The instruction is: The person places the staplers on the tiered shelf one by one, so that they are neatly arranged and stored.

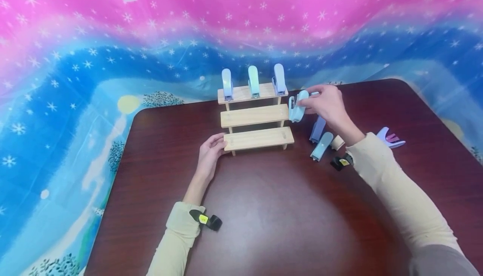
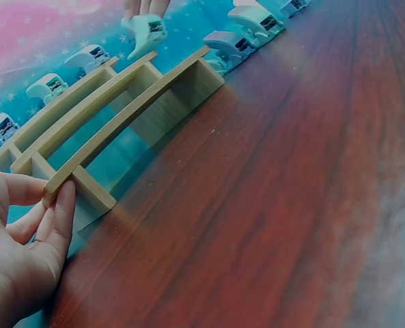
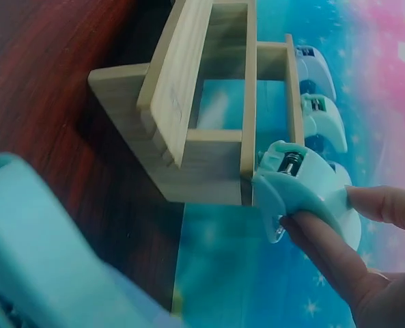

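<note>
A three-tier wooden shelf rack [image 1: 260, 139] stands on the table. My left hand [image 1: 211, 154] grips the left end of its lowest tier, thumb and fingers around the board in the left wrist view. My right hand [image 1: 328, 104] pinches a light-blue stapler [image 3: 304, 184] between thumb and fingers, held beside the right end of the middle tier. Along the top tier stand three staplers: a pale blue one [image 1: 227, 84] at left, a mint green one [image 1: 253, 82] in the middle and a lavender one [image 1: 279, 79] at right.
Right of the rack, a purple stapler [image 1: 318, 129] and another light-blue stapler [image 1: 322, 147] are on the dark wooden table [image 1: 271, 209]. A small beige item [image 1: 337, 142] lies near them. Beyond my right sleeve is a lavender forked item [image 1: 385, 135]. A patterned cloth [image 1: 170, 58] hangs behind.
</note>
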A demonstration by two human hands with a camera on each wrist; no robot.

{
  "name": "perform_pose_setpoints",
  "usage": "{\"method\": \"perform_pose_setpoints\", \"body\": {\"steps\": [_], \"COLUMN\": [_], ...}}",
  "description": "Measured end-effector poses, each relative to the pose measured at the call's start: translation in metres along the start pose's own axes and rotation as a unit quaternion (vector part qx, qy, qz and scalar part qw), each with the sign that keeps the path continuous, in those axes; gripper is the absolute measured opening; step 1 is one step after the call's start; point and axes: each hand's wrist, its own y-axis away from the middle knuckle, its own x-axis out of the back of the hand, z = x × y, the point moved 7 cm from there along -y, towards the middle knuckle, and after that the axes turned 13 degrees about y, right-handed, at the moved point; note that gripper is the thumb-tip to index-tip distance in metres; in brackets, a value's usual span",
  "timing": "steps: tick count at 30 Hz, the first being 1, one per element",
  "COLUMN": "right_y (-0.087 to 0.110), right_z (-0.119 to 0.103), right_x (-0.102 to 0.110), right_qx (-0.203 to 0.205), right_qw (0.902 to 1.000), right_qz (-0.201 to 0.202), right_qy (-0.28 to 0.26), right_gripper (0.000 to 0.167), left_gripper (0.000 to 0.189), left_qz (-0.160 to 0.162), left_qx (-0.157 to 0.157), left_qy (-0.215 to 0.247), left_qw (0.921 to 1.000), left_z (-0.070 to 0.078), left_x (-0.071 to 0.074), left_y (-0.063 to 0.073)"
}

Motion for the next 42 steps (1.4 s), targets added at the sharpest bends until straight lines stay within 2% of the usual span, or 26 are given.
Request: {"method": "perform_pose_setpoints", "body": {"steps": [9, 13, 25, 32, 37, 42], "right_y": [-0.007, -0.007, -0.009, -0.011, -0.008, -0.007], "right_z": [-0.012, -0.015, -0.018, -0.016, -0.013, -0.011], "right_x": [-0.012, -0.015, -0.019, -0.021, -0.019, -0.018], "right_qx": [0.007, 0.01, 0.038, 0.043, 0.045, 0.05], "right_qw": [0.9997, 0.9997, 0.9976, 0.9985, 0.9983, 0.9987], "right_qz": [-0.017, -0.021, -0.001, -0.003, -0.003, -0.01], "right_qy": [-0.018, -0.001, 0.057, 0.034, 0.037, 0.001], "right_gripper": [0.055, 0.05, 0.045, 0.043, 0.045, 0.044], "left_gripper": [0.038, 0.038, 0.038, 0.037, 0.038, 0.038], "left_qz": [0.004, 0.012, 0.007, 0.009, 0.003, 0.004], "left_qx": [0.004, 0.005, 0.003, 0.0, 0.003, 0.002], "left_qy": [0.001, -0.003, -0.001, 0.001, 0.004, 0.004], "left_qw": [1.0, 0.9999, 1.0, 1.0, 1.0, 1.0], "left_z": [-0.002, -0.002, 0.0, 0.0, -0.001, 0.0], "left_x": [0.0, 0.002, 0.001, 0.001, 0.0, 0.0], "left_y": [-0.001, -0.001, 0.001, 0.001, 0.0, 0.0]}}
